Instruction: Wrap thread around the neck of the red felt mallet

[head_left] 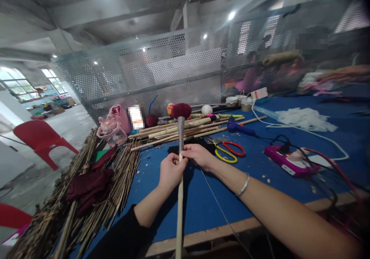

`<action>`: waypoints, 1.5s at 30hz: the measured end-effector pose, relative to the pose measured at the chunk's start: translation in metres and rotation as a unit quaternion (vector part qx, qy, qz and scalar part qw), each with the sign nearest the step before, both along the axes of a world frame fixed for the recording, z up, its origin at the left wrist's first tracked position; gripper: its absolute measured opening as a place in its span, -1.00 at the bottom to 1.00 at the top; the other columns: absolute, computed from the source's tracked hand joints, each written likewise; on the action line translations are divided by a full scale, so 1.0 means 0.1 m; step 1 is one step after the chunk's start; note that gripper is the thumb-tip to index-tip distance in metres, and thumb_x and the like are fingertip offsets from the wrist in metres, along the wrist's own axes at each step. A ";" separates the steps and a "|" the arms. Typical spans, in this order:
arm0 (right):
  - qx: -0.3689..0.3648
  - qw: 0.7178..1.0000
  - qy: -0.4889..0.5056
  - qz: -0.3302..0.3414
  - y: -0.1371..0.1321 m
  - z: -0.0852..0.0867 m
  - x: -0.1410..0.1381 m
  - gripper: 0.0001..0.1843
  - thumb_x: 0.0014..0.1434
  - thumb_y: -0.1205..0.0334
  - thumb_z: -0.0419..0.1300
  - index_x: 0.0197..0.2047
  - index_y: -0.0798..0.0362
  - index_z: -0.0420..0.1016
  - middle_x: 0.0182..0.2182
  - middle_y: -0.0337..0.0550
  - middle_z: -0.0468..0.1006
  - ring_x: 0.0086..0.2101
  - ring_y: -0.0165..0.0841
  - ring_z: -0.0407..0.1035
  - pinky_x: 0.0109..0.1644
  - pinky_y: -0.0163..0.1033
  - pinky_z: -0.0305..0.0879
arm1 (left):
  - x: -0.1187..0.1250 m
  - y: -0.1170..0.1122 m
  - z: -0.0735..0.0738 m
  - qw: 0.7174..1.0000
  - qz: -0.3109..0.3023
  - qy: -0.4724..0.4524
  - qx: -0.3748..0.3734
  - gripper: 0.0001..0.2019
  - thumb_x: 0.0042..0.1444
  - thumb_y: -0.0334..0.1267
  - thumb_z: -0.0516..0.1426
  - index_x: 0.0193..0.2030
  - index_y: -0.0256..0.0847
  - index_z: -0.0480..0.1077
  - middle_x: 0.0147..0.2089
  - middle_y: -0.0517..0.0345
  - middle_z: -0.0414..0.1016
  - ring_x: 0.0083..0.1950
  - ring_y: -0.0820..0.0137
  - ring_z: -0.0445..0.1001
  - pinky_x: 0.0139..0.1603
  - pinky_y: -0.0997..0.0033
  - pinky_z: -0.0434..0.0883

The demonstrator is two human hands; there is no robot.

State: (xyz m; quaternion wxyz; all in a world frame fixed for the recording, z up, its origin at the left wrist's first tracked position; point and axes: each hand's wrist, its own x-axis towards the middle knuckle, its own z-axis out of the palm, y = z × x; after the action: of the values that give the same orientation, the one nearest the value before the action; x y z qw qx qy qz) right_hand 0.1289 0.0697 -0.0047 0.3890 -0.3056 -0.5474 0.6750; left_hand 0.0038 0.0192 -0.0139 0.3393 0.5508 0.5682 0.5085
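Note:
A pale wooden stick (180,205) stands nearly upright in front of me, topped by a dark red, rounded head (181,111). Grey thread (180,132) is wound around the stick just below that head. My left hand (172,170) is closed on the stick under the wrapped part. Right beside it, my right hand (198,155) pinches at the lower end of the winding; its fingertips partly hide the spot. A loose grey strand (215,197) runs from there down past the table edge. Scissors (227,153) with yellow and red handles lie just behind my right hand.
Several wooden sticks (162,133) lie across the blue table (156,197). Bundled twigs (121,182) and dark red cloth (91,187) are at left. A blue glue gun (239,128), purple power strip (289,160) and white scraps (306,118) lie right. Perforated metal panels (144,74) stand behind.

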 end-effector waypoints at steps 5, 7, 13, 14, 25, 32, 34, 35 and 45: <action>-0.042 0.998 0.001 0.048 0.06 -0.03 0.07 -0.66 -0.03 0.09 0.21 -0.23 0.15 0.38 -0.75 -0.49 0.05 -0.75 -0.63 -0.23 -0.71 -0.44 -0.37 | 0.06 0.04 0.02 0.995 -0.058 -0.062 -0.043 -0.68 0.00 0.01 0.07 -0.50 -0.24 0.23 -0.68 0.26 0.29 -0.71 0.55 0.23 -0.68 0.58 0.12; -0.041 0.996 0.010 0.075 0.08 -0.03 0.07 -0.65 -0.02 0.09 0.21 -0.20 0.14 0.38 -0.73 -0.48 0.07 -0.75 -0.63 -0.22 -0.71 -0.44 -0.39 | 0.06 0.00 -0.01 0.992 -0.082 -0.090 -0.045 -0.65 0.05 0.05 0.00 -0.44 -0.24 0.25 -0.68 0.25 0.29 -0.72 0.52 0.24 -0.70 0.57 0.12; 0.016 0.999 -0.026 0.034 0.10 -0.05 0.05 -0.73 -0.07 0.12 0.23 -0.43 0.17 0.37 -0.69 -0.36 0.26 -0.72 -0.62 -0.02 -0.68 -0.43 -0.22 | -0.03 0.03 0.03 0.996 -0.084 0.030 -0.029 -0.67 0.05 0.00 0.02 -0.47 -0.26 0.32 -0.65 0.25 0.29 -0.64 0.54 0.23 -0.62 0.58 0.14; 0.015 0.999 -0.030 0.025 0.11 -0.05 0.05 -0.73 -0.08 0.12 0.24 -0.47 0.18 0.36 -0.70 -0.36 0.26 -0.71 -0.61 0.01 -0.66 -0.43 -0.18 | -0.04 0.06 0.08 0.995 -0.072 0.069 -0.032 -0.69 -0.01 -0.02 0.09 -0.52 -0.26 0.31 -0.64 0.24 0.31 -0.62 0.55 0.23 -0.61 0.58 0.13; -0.027 0.994 -0.066 0.088 0.09 -0.09 0.09 -0.69 -0.06 0.05 0.22 -0.37 0.14 0.35 -0.74 -0.43 0.21 -0.77 -0.63 -0.17 -0.71 -0.41 -0.36 | -0.21 0.04 0.09 0.942 -0.251 -0.118 -0.187 -0.64 -0.15 0.00 0.22 -0.42 -0.32 0.36 -0.50 0.12 0.43 -0.56 0.53 0.36 -0.50 0.52 0.33; 0.004 0.998 -0.004 0.068 0.01 -0.06 0.02 -0.66 -0.13 0.09 0.29 -0.44 0.15 0.28 -0.68 -0.37 0.28 -0.69 -0.61 0.05 -0.65 -0.44 -0.20 | -0.23 0.00 0.05 0.931 -0.257 -0.160 -0.204 -0.60 -0.18 -0.02 0.26 -0.33 -0.30 0.32 -0.50 0.15 0.39 -0.56 0.50 0.39 -0.59 0.54 0.32; 0.015 0.999 -0.014 0.042 0.02 -0.06 0.02 -0.65 -0.14 0.09 0.30 -0.47 0.14 0.25 -0.71 -0.41 0.22 -0.71 -0.62 -0.01 -0.65 -0.43 -0.22 | -0.20 -0.02 0.06 0.949 -0.224 -0.136 -0.177 -0.61 -0.24 -0.05 0.30 -0.43 -0.29 0.27 -0.59 0.27 0.30 -0.62 0.55 0.32 -0.62 0.56 0.30; 0.021 0.999 -0.023 0.035 0.02 -0.05 0.02 -0.65 -0.13 0.09 0.29 -0.48 0.14 0.24 -0.73 -0.44 0.19 -0.72 -0.63 -0.06 -0.66 -0.42 -0.26 | -0.19 -0.02 0.06 0.953 -0.213 -0.132 -0.173 -0.61 -0.26 -0.07 0.31 -0.46 -0.29 0.25 -0.61 0.29 0.27 -0.63 0.56 0.31 -0.61 0.56 0.30; 0.032 0.994 0.003 0.107 0.02 -0.05 0.06 -0.68 -0.05 0.07 0.23 -0.34 0.11 0.26 -0.68 -0.37 0.30 -0.73 -0.60 -0.02 -0.67 -0.43 -0.24 | -0.24 -0.02 0.05 0.890 -0.314 -0.240 -0.229 -0.64 -0.12 -0.10 0.25 -0.25 -0.30 0.34 -0.41 0.06 0.45 -0.43 0.40 0.49 -0.49 0.52 0.36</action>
State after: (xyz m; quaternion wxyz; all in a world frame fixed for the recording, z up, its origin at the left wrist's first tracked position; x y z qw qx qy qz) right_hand 0.1353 0.0720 -0.0102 0.3252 -0.2307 -0.5973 0.6959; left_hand -0.0205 0.0170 -0.0092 0.7239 0.4688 0.3677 0.3479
